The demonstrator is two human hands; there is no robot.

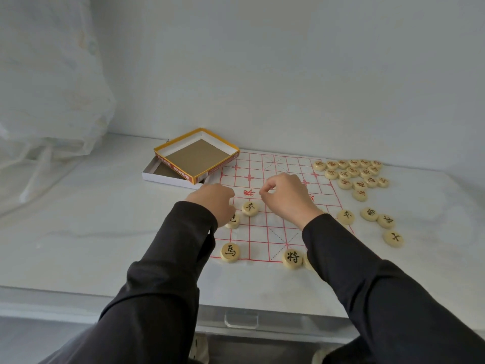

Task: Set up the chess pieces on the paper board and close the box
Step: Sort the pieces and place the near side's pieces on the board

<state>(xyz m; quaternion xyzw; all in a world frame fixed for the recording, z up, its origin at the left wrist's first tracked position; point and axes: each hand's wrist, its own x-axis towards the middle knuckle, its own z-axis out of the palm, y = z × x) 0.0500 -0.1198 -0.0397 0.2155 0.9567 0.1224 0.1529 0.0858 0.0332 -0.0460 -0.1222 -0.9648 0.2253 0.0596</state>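
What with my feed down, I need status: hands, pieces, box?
Left hand curled over a piece, right hand pinching above paper board, contents unclear. Few black pieces placed; red pile sits off-board. Box open, nothing blocking.

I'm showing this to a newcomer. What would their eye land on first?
The left hand and right hand, in dark sleeves, reach over the red-gridded white paper board. A cluster of round pale wooden pieces with red characters lies off its far right edge; an open yellow-rimmed cardboard box sits at its far left corner.
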